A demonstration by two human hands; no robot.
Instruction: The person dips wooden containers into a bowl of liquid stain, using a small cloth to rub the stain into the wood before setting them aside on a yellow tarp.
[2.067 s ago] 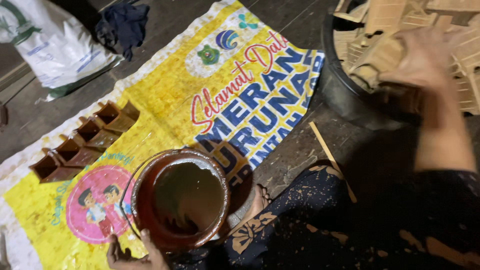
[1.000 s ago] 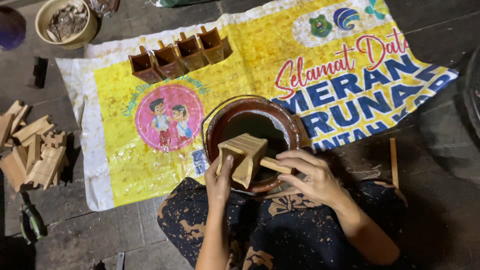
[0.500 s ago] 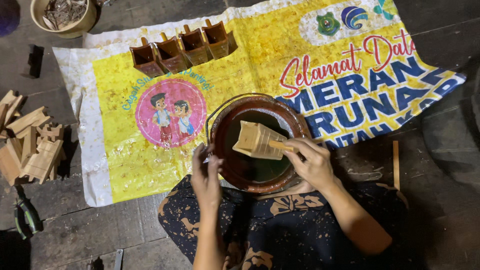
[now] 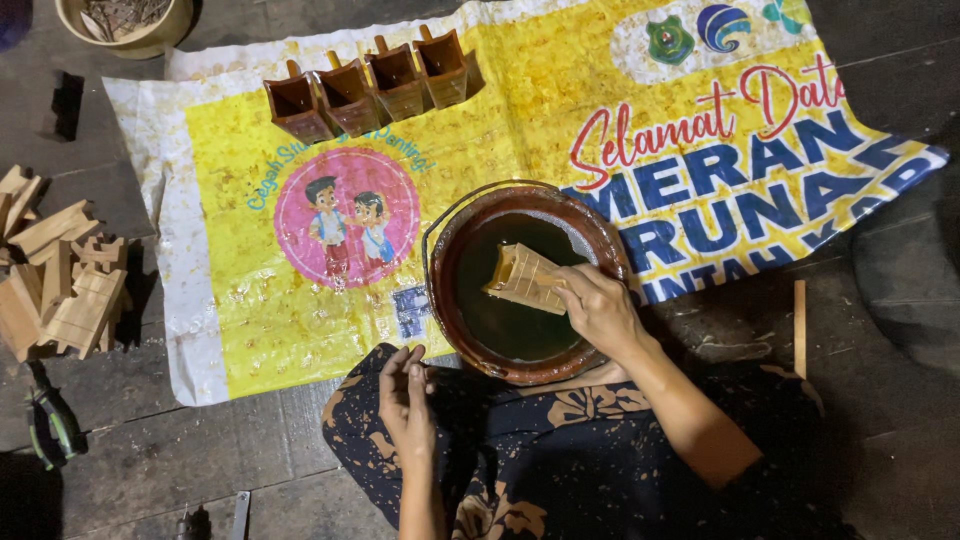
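bucket [image 4: 447,300] on banner [image 4: 230,330] (boxes [image 4: 370,80] behind)

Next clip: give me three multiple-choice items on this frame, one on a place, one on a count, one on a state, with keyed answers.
1. Where is the pale wooden piece?
A. Over the brown bowl of dark liquid
B. On the pile of bare wood at left
C. On the bare floor

2. How many stained wooden boxes stand in a row on the yellow banner?
A. Two
B. Four
C. Six

3. What is the left hand doing?
A. Gripping the bowl rim
B. Holding a brush
C. Holding nothing, resting near the lap

Answers: 1 A, the right hand holds it over the liquid; 2 B, four dark boxes show side by side; 3 C, its fingers are empty and off the bowl.
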